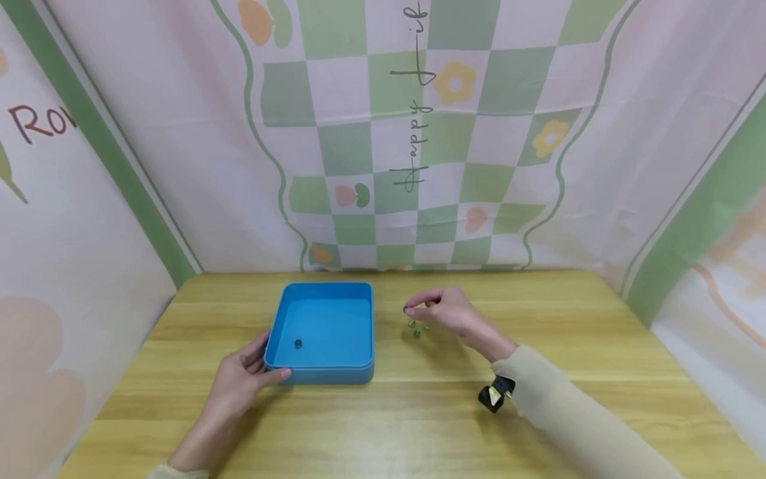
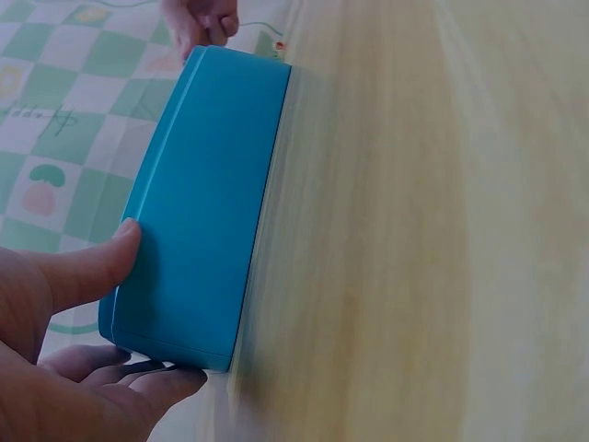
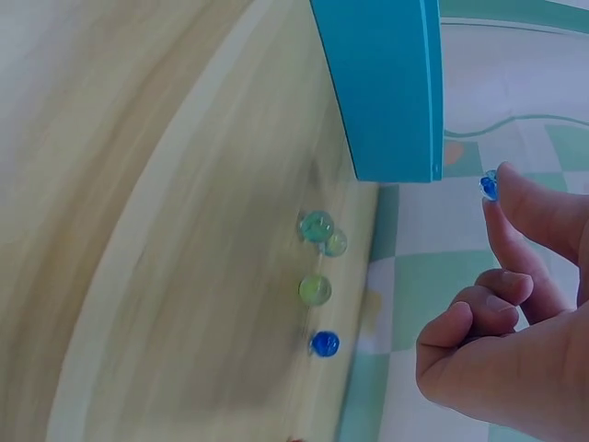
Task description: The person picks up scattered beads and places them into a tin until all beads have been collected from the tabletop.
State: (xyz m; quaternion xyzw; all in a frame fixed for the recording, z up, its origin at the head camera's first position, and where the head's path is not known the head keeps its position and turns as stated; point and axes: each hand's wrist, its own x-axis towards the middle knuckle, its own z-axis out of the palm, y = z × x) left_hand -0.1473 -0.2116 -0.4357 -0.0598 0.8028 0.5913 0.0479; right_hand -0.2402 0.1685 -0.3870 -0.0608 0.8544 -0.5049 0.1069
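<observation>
The box sits flat on the counter, almost square, its open side facing up, with one dark marble inside. The left hand, thumb and fingers apart, grips its near left corner. To its right, the right hand pinches a blue marble near other marbles.

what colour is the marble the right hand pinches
The marble is mostly blue, clearest in the right wrist view.

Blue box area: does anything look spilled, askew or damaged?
Nothing stands out: the blue box sits upright with no visible damage, a dark marble lies inside, loose marbles are grouped on the table, and the right hand pinches another marble.
</observation>
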